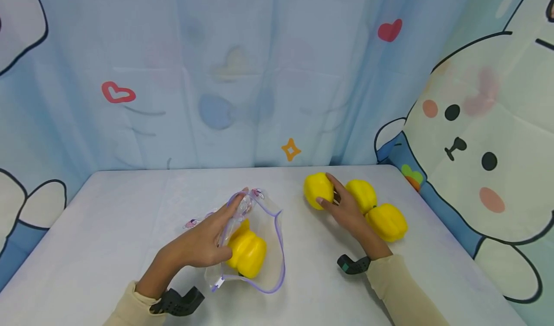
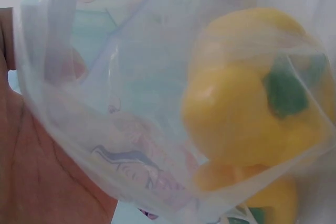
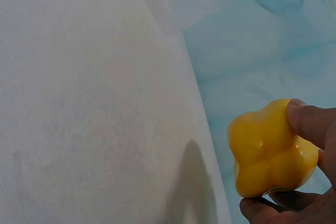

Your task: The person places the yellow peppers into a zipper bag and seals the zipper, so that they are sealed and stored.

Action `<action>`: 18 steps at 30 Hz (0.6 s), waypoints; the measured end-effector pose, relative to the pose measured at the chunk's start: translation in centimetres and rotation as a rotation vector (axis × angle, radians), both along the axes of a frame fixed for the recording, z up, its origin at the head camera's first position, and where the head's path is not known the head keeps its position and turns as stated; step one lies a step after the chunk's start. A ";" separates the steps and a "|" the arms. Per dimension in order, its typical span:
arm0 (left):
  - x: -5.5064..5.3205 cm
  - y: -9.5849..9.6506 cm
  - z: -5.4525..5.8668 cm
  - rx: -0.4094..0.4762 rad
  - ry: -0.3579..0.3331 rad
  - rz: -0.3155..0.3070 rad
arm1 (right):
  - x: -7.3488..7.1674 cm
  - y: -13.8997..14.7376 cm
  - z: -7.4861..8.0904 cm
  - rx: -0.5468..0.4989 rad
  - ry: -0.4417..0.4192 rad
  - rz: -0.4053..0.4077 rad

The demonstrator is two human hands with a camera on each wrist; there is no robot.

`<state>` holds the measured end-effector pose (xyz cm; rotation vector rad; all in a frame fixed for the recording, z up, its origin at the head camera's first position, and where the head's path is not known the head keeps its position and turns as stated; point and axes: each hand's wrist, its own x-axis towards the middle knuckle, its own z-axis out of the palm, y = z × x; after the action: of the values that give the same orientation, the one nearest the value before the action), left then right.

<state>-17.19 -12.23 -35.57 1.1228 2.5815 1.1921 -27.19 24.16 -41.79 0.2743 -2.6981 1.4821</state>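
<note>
My left hand [image 1: 205, 242] grips the side of a clear plastic zip bag [image 1: 270, 249] with purple trim. Its mouth gapes toward the head camera. Inside lies a yellow bell pepper [image 1: 247, 251]; through the film the left wrist view shows a yellow pepper [image 2: 231, 114] with a green stem, and more yellow and green below it. My right hand [image 1: 346, 206] holds another yellow bell pepper [image 3: 270, 150] between thumb and fingers, to the right of the bag. Beside that hand, two more yellow bell peppers, one farther back [image 1: 362, 194] and one nearer [image 1: 387, 222], rest on the table.
A white-covered table [image 1: 130, 210] spreads beneath both hands. Behind it hangs a light blue curtain [image 1: 173, 76] with cartoon prints, which continues down the right side. Each wrist wears a black camera mount, such as the left one [image 1: 177, 302].
</note>
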 end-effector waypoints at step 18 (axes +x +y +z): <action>-0.1 0.1 0.0 0.020 -0.015 0.003 | 3.5 -2.4 5.3 -0.170 0.136 0.260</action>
<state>-17.30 -12.17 -35.57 1.1100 2.5673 1.2249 -23.65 21.76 -36.52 0.7118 -2.4864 1.6764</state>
